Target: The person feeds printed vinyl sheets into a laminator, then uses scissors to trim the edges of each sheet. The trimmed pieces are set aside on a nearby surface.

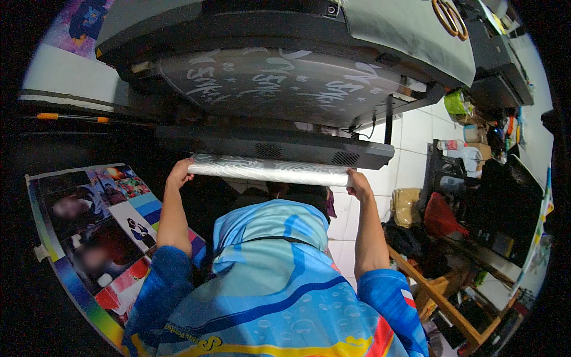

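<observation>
A roll of clear printed film (267,172) lies level across the front of my body, below the dark lower bar of a wide-format printer (276,146). My left hand (181,173) grips its left end, and my right hand (358,184) closes round its right end. Above the bar, a sheet of film with white printed lettering (276,85) hangs in the printer, slanting down and away. Whether that sheet runs on into the roll is hidden behind the bar.
A printed colour sheet (145,201) stands at the left. An orange-ended pen (71,118) lies at upper left. Tape rings (449,18) rest on the printer's cover. At right are a wooden frame (450,312), a wrapped brown package (406,206) and a bottle (451,144).
</observation>
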Available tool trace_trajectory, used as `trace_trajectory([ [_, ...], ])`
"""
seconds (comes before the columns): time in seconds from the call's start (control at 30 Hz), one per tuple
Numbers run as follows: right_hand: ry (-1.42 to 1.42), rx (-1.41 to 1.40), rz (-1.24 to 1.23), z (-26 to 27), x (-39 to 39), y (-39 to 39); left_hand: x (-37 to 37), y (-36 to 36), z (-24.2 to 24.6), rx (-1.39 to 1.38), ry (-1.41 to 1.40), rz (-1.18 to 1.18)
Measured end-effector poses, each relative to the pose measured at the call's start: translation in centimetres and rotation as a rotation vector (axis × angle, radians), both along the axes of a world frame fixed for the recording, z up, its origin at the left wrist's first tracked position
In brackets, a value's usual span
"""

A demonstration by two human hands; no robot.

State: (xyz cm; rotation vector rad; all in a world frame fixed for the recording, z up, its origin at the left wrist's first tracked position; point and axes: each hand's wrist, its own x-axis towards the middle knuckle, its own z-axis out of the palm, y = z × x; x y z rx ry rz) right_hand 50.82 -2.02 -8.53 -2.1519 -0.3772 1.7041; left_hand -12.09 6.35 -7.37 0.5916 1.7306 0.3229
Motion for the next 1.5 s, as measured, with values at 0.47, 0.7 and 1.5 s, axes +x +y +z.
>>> trace_trajectory([
  [0.47, -0.042, 0.330, -0.093, 25.5, -3.7, -7.2, -1.2, -6.6, 21.8, 0.397, 0.053, 0.419],
  [0.7, 0.282, 0.368, -0.131, 20.6, -1.6, -7.2, -2.1, -4.9, 18.9, 0.199, -0.078, -0.066],
  [1.5, 0.291, 0.374, -0.141, 10.8, -1.2, -5.1, -2.5, -3.2, 8.9, -0.136, -0.281, -0.004],
])
